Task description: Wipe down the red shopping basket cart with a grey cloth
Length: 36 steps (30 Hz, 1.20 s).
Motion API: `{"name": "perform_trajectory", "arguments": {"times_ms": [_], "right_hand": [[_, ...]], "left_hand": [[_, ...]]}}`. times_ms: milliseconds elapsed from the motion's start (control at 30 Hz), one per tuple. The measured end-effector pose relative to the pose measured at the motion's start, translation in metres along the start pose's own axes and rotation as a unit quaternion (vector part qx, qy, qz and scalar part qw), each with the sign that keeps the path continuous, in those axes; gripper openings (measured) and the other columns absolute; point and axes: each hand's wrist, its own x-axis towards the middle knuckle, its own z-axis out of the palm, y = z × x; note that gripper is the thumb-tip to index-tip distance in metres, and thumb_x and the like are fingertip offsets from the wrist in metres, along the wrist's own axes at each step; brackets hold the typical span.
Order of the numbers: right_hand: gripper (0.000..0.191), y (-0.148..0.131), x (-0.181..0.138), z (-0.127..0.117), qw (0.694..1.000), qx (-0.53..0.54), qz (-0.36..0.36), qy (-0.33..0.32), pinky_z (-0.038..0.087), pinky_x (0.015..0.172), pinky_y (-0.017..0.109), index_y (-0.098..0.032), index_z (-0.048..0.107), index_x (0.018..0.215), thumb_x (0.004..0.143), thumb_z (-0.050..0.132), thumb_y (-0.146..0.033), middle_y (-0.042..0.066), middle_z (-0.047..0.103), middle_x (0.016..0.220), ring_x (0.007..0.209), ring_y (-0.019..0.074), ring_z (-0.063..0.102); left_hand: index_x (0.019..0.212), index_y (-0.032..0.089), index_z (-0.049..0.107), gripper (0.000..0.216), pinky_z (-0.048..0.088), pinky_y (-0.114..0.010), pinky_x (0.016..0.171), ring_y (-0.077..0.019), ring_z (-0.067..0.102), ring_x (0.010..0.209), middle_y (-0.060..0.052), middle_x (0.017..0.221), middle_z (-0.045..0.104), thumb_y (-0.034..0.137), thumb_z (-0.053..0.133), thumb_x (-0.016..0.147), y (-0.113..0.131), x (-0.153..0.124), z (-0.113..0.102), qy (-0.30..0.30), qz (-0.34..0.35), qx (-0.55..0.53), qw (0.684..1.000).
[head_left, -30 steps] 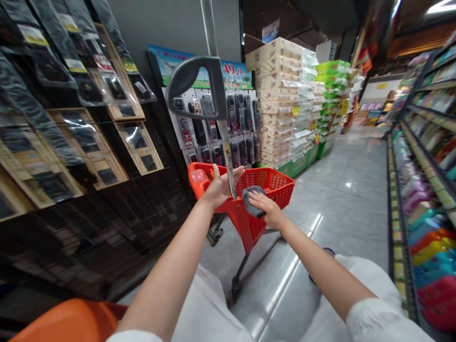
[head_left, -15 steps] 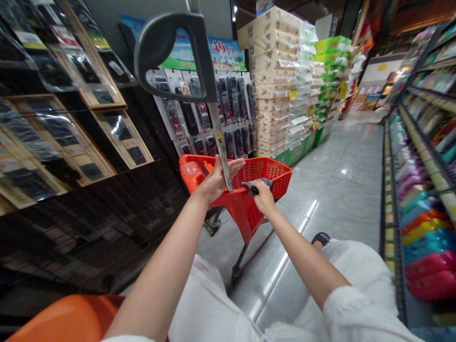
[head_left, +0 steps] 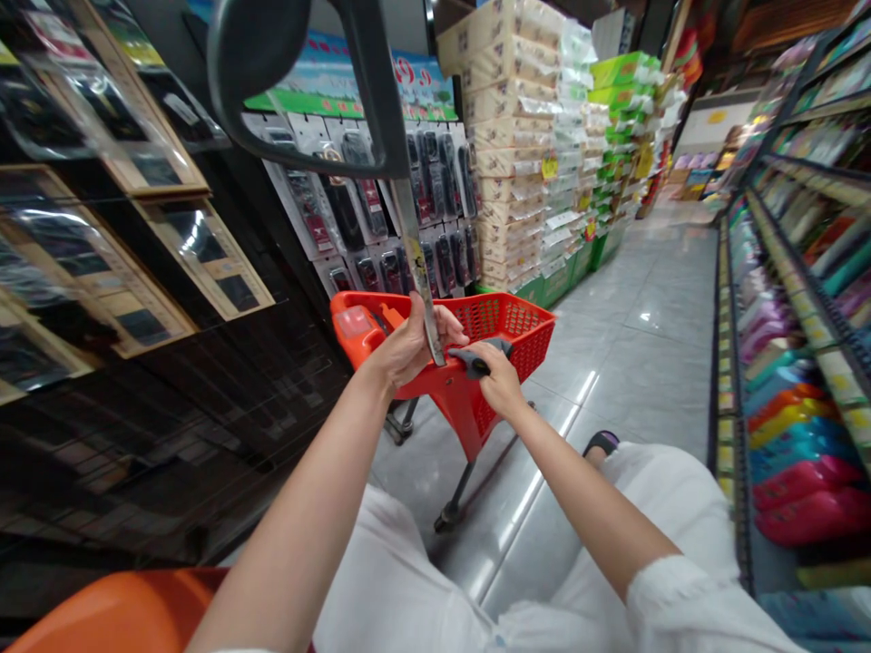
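My left hand [head_left: 406, 348] is closed around the metal pole [head_left: 418, 272] of a small red shopping cart [head_left: 507, 331], near the pole's foot. The pole rises to a large dark grey loop handle [head_left: 286, 82] close to my face. My right hand [head_left: 500, 381] grips a grey cloth [head_left: 476, 361] and presses it on the cart's near rim, right beside the pole. The cart's basket looks empty from here. Both forearms reach forward over my white clothing.
Dark display racks with wooden frames [head_left: 136, 272] line the left. Hanging packaged goods [head_left: 435, 218] and stacked tissue packs [head_left: 523, 163] stand behind the cart. Shelves of colourful goods [head_left: 796, 363] run down the right. The grey tiled aisle [head_left: 653, 317] stretches ahead. An orange object [head_left: 115, 612] sits bottom left.
The view has moved closer, so the loop handle now looms larger at the top. My right hand with the cloth has slid left along the rim toward the pole. My left hand keeps its grip.
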Motion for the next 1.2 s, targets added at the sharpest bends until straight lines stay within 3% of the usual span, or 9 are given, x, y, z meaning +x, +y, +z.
{"name": "perform_trajectory", "arguments": {"times_ms": [100,233,333,467,633,767,967,1133,1200], "right_hand": [[0.059,0.012,-0.002,-0.007,1.0,0.014,-0.01,0.001,0.032,0.114,0.053,-0.024,0.066,0.118,0.068,0.04,-0.006,0.004,0.067,0.123,0.125,0.0232,0.053],[0.062,0.022,0.002,-0.011,0.994,0.038,0.073,0.071,0.02,0.12,0.057,-0.027,0.068,0.117,0.067,0.04,-0.005,-0.001,0.065,0.128,0.139,0.0239,0.042],[0.058,0.006,-0.002,0.0,0.989,0.104,0.08,0.074,0.019,0.122,0.051,-0.03,0.068,0.121,0.073,0.044,-0.007,-0.004,0.061,0.135,0.144,0.0235,0.035],[0.062,-0.014,-0.019,0.019,0.98,0.17,0.041,0.099,0.016,0.124,0.044,-0.029,0.055,0.137,0.078,0.047,-0.01,-0.005,0.04,0.153,0.149,0.0191,0.021],[0.071,-0.015,-0.023,0.03,0.958,0.178,0.113,0.193,0.011,0.124,0.042,-0.026,0.044,0.145,0.077,0.041,-0.007,-0.004,0.03,0.157,0.149,0.0144,0.02],[0.076,-0.007,-0.037,0.041,0.966,0.179,0.076,0.173,0.011,0.124,0.04,-0.028,0.044,0.145,0.073,0.043,-0.005,-0.007,0.024,0.159,0.149,0.0143,0.018],[0.074,0.02,-0.064,0.058,0.921,0.187,0.283,0.189,0.019,0.122,0.047,-0.02,0.045,0.144,0.072,0.046,-0.007,0.003,0.043,0.15,0.144,0.0198,0.035],[0.083,0.005,-0.056,0.058,0.956,0.177,0.152,0.181,0.014,0.123,0.043,-0.03,0.038,0.148,0.07,0.043,-0.002,-0.007,0.028,0.157,0.149,0.0153,0.016],[0.086,0.006,-0.062,0.06,0.962,0.161,0.147,0.167,0.012,0.123,0.043,-0.029,0.039,0.147,0.067,0.041,0.001,-0.007,0.025,0.158,0.15,0.0154,0.013]], "left_hand": [[0.077,0.014,0.066,0.072,0.052,-0.026,0.073,-0.0174,0.069,0.075,-0.007,0.072,0.071,0.074,0.028,0.086,-0.001,0.003,0.007,-0.003,0.008,-0.006,1.0],[0.074,0.014,0.066,0.072,0.051,-0.023,0.067,-0.0139,0.067,0.067,-0.005,0.066,0.068,0.076,0.03,0.084,-0.005,0.015,0.014,0.005,0.012,-0.002,1.0],[0.073,0.015,0.064,0.072,0.05,-0.022,0.059,-0.013,0.064,0.06,-0.003,0.062,0.065,0.08,0.033,0.079,-0.007,0.027,0.018,0.016,0.012,-0.002,1.0],[0.07,0.016,0.062,0.071,0.047,-0.02,0.053,-0.0102,0.058,0.051,-0.001,0.057,0.06,0.081,0.034,0.077,-0.011,0.041,0.023,0.026,0.018,-0.007,0.999],[0.067,0.016,0.061,0.071,0.044,-0.019,0.049,-0.0091,0.055,0.049,-0.001,0.053,0.056,0.081,0.035,0.076,-0.015,0.056,0.029,0.035,0.019,-0.003,0.999],[0.065,0.016,0.06,0.071,0.047,-0.02,0.054,-0.0093,0.056,0.05,0.0,0.052,0.054,0.081,0.035,0.074,-0.018,0.065,0.032,0.043,0.032,-0.01,0.999],[0.064,0.015,0.059,0.071,0.045,-0.018,0.051,-0.008,0.053,0.047,0.0,0.05,0.052,0.081,0.034,0.075,-0.018,0.069,0.032,0.043,0.028,0.001,0.999],[0.065,0.016,0.059,0.069,0.044,-0.018,0.05,-0.0083,0.054,0.047,0.001,0.05,0.052,0.08,0.035,0.076,-0.016,0.068,0.034,0.049,0.022,-0.003,0.999],[0.065,0.016,0.058,0.069,0.043,-0.018,0.048,-0.0084,0.054,0.048,0.001,0.05,0.051,0.08,0.036,0.077,-0.015,0.069,0.035,0.05,0.022,-0.006,0.998]]}}
